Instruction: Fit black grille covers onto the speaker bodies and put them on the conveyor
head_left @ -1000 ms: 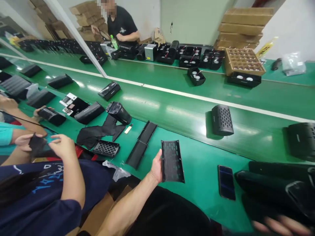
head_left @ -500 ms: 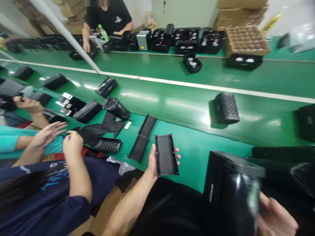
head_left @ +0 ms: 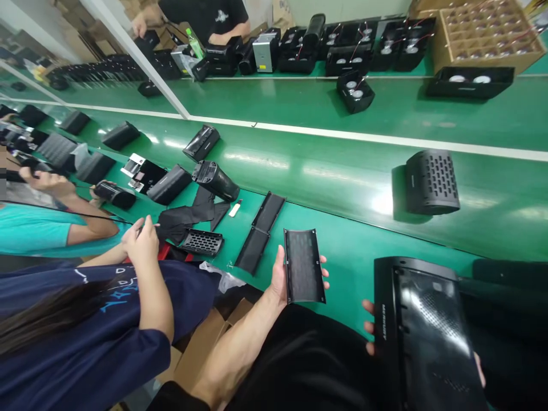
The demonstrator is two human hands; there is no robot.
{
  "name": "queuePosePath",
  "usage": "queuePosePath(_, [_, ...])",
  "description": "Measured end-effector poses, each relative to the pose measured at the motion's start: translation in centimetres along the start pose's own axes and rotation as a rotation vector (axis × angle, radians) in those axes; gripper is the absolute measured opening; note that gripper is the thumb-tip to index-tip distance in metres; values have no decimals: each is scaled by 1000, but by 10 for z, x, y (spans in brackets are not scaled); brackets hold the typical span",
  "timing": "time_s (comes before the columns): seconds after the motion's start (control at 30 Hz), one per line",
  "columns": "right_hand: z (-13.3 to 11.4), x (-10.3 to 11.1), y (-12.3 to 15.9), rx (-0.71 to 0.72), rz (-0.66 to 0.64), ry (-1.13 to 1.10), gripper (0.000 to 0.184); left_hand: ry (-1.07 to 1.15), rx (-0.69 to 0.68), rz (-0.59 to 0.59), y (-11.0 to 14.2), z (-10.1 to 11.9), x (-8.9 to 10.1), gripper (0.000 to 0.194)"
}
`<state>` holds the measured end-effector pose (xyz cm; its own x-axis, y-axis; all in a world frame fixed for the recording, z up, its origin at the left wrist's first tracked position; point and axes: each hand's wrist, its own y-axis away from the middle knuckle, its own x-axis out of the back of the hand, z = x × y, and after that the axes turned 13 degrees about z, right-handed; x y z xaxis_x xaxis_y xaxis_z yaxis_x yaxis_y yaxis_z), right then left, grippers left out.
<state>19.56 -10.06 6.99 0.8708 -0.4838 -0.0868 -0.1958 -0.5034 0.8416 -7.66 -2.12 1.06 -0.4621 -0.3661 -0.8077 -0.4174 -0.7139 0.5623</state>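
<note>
My left hand is closed on a curved black grille panel, its hollow inner side facing up. The thumb lies along one edge and the fingertips show past the other. At the lower right, my right hand grips a larger black speaker housing with white lettering on its side and a glossy perforated face. Most of that hand is hidden behind the housing. Two more black panels lie end to end on the green bench, left of my left hand.
A perforated black cover, black cloth pieces and a black housing lie to the left. A co-worker in a navy shirt sits close on that side. A speaker unit stands on the green belt ahead.
The housing in my right hand has turned, so its perforated face and my fingertips now show. My left hand still holds the panel. The whole view has shifted slightly.
</note>
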Motion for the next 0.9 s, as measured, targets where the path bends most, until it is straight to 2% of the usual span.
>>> queuePosePath(0.07, [-17, -5, 3, -115, 67, -121, 78, 20, -2, -1, -1, -1, -2, 107])
queuePosePath(0.13, [-28, -12, 5, -194, 219, -214, 73, 39, 0, 6, -1, -1, -7, 104])
queuePosePath(0.23, [-30, -20, 4, -232, 385, -216, 80, 36, -14, 52, 1, -1, -15, 100])
queuePosePath(0.3, [-24, -22, 0, -196, 339, -225, 86, 13, -18, 92, 3, -1, -19, 97])
queuePosePath(0.4, [-13, -18, -8, -131, 215, -240, 83, -22, 4, 127, 5, -1, -20, 97])
queuePosePath(0.53, [-8, -12, -19, -230, 118, -244, 74, -42, 19, 141, 3, -2, -23, 96])
queuePosePath(0.63, [-9, -9, -25, -307, 141, -299, 72, -62, 15, 147, -1, -2, -24, 93])
queuePosePath(0.8, [-8, 2, -36, -439, 174, -343, 67, -24, 52, 75, -11, -5, -20, 97])
queuePosePath(0.87, [-4, 9, -43, -421, 191, -334, 60, -4, 62, 56, -13, -5, -19, 98])
queuePosePath(0.9, [-1, 11, -47, -364, 199, -338, 56, 1, 60, 49, -14, -5, -19, 98])
